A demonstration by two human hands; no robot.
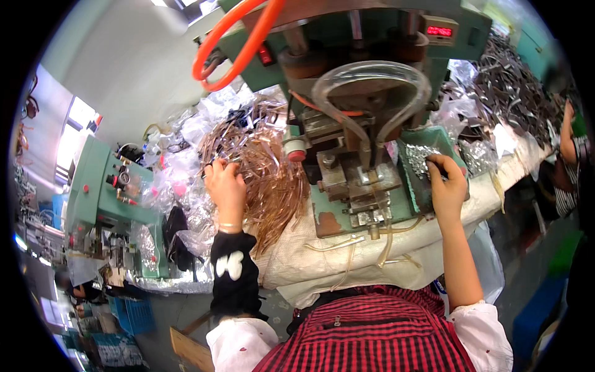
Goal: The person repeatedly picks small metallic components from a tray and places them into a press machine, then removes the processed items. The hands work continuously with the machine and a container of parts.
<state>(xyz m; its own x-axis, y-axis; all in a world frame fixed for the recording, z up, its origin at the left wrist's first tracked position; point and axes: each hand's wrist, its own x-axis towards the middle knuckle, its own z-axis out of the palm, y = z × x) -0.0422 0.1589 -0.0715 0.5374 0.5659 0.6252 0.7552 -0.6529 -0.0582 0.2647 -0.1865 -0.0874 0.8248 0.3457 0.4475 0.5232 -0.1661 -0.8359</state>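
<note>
My left hand (224,181) is at the left side of a heap of shiny brown strips (269,180), its fingers curled closed; what they hold, if anything, is hidden. Over on the right, my right hand (449,186) reaches into a green metal tray (414,186) of small silvery metal pieces (420,154). Thumb and fingertips are pinched there at the pieces, and anything between them is too small to name. Between my hands stands a green press machine (331,220), with a metal die block (372,177) under a loop of clear tube (372,71).
A red push button (297,155) sits on the press's left. An orange hose (229,46) curves above. Dark strips (502,87) pile up at the far right, near another person's arm (567,133). A second green machine (102,186) and clear plastic bags (176,161) are at left.
</note>
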